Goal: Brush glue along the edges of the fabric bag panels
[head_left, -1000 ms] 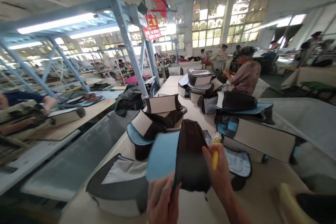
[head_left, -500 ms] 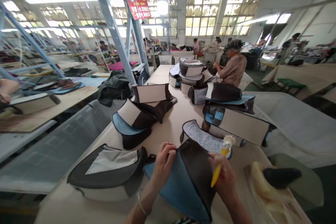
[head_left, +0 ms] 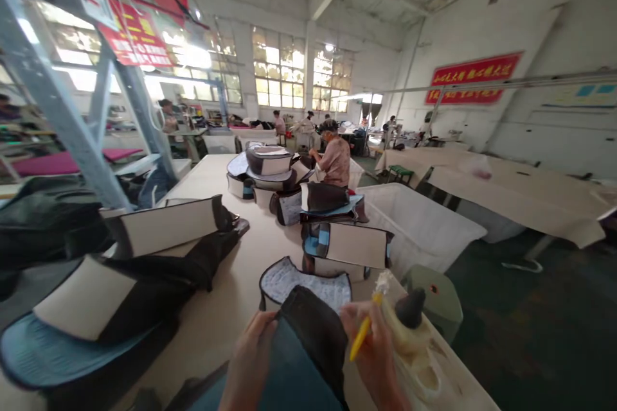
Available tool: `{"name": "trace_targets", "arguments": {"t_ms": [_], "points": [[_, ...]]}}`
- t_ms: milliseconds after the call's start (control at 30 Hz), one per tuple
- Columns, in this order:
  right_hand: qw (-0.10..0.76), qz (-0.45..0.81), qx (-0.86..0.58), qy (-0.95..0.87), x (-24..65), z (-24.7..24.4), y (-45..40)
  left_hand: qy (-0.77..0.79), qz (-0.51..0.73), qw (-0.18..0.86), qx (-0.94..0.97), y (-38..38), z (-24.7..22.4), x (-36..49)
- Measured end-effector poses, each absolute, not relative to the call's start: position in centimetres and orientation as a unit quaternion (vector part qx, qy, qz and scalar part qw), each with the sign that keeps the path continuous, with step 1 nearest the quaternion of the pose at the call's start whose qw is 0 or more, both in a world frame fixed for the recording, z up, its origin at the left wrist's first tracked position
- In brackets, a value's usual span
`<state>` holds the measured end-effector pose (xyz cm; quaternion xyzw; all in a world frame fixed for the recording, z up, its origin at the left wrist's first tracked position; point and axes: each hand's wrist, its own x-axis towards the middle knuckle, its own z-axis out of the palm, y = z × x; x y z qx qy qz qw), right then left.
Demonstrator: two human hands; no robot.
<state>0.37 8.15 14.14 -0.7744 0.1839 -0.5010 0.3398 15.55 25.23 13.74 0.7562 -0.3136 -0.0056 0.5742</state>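
1. Head view: left hand [head_left: 250, 353], lower center, fingers closed on top edge of blue-and-black fabric piece [head_left: 315, 327].
2. Right hand [head_left: 370, 340] grips yellow brush [head_left: 365, 331], bristles up, at piece's right side; contact with piece unclear.
3. Patterned piece [head_left: 308, 284] just behind, center.
4. Black cone [head_left: 411, 308] right of brush, lower right.
5. White bin [head_left: 419, 225] beyond, right.

- blue-and-black curved piece [head_left: 292, 359]: matt, cloth-like, softly creased
- yellow-handled brush [head_left: 361, 336]: smooth, plastic-looking handle, rough clumped tip
- long pale tabletop [head_left: 231, 286]: smooth, low sheen
- deep white bin [head_left: 419, 237]: smooth plastic (translucent, seemingly)
- slanted blue-grey post [head_left: 56, 103]: painted metal, slightly marked
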Motion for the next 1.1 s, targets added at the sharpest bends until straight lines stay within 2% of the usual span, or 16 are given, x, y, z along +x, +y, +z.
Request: {"name": "trace_targets", "arguments": {"t_ms": [200,333,433,567,700,800,933,1100], "points": [[0.31,-0.493,-0.8,0.144,-3.2,20.4,7.4,-0.373,-0.014,0.557,0.742,23.3,17.0,15.7],[0.349,-0.485,-0.791,0.131,-3.5,22.6,7.8,-0.421,-0.118,0.528,0.728,22.7,18.3,16.9],[0.362,-0.459,-0.802,0.124,-2.7,23.0,8.7,-0.448,-0.186,0.531,0.694,22.4,17.9,17.9],[0.324,-0.419,-0.845,0.074,-0.9,22.5,10.3,-0.45,-0.219,0.562,0.659,22.1,17.3,18.3],[0.245,-0.395,-0.885,0.024,1.0,22.0,10.8,-0.456,-0.247,0.575,0.632,22.0,17.4,18.0],[0.174,-0.428,-0.885,0.052,1.4,22.2,10.5,-0.453,-0.248,0.568,0.641,22.0,17.4,17.7],[0.189,-0.405,-0.893,0.041,1.1,22.6,10.5,-0.451,-0.268,0.574,0.629,21.8,17.3,17.4],[0.15,-0.428,-0.889,0.065,1.3,22.4,10.9,-0.444,-0.249,0.581,0.635,21.1,16.9,17.3]]}}
